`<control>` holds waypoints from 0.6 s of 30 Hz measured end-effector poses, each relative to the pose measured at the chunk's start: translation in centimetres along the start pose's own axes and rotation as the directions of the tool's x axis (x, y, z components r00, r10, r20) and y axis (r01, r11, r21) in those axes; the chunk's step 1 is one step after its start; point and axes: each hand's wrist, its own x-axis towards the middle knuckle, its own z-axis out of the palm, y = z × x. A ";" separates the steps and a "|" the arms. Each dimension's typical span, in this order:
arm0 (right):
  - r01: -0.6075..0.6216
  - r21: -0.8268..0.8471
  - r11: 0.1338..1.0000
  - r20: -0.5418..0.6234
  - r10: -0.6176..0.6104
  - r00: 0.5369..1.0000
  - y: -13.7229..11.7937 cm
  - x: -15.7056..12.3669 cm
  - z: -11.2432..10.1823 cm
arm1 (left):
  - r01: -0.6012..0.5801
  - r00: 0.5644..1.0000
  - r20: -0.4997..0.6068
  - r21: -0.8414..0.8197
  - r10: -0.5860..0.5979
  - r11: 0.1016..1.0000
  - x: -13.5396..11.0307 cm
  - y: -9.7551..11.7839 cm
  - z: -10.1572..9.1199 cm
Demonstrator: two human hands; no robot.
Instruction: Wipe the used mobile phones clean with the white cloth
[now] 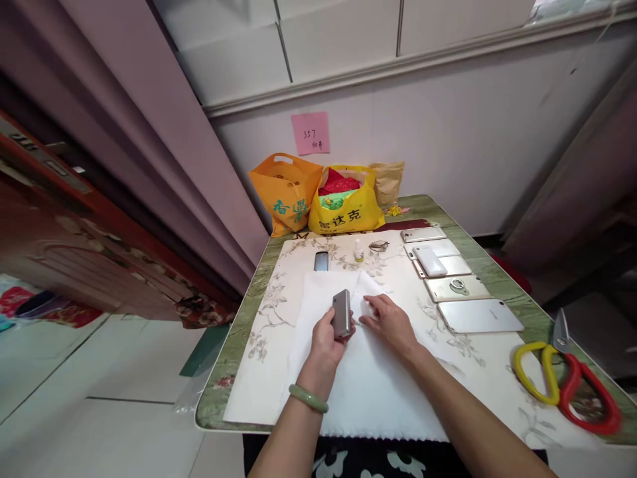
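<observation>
My left hand (327,335) is closed around a small grey mobile phone (342,312), held tilted above a white cloth (378,392). My right hand (393,324) is just to the right of the phone, low over the cloth, its thumb and fingers apart and bent. Whether its fingertips touch the cloth is hard to see. Beyond the cloth's far edge lies another phone with a bluish screen (321,261). A small bottle (359,251) stands to the right of that phone, next to a pair of glasses (379,246).
Several phones lie in a column on the right, including a large silver one (480,316). Scissors with yellow and red handles (572,385) lie at the right front. An orange bag (286,196), a yellow bag (346,209) and a tan pouch (387,184) stand along the wall.
</observation>
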 end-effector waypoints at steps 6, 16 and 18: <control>-0.137 0.175 0.975 -0.109 0.158 0.981 0.3 0.7 0.0 | 0.017 0.994 0.110 -0.011 -0.016 1.000 -0.3 0.2 -0.5; -0.027 0.605 0.796 -0.157 0.153 0.976 -0.8 1.3 -2.4 | 0.029 0.989 0.148 -0.123 -0.011 0.992 0.1 -1.2 2.8; 0.011 0.604 0.797 -0.145 0.096 0.985 -1.4 1.2 -2.3 | 0.042 0.987 0.160 -0.134 -0.020 0.990 0.3 -1.4 3.6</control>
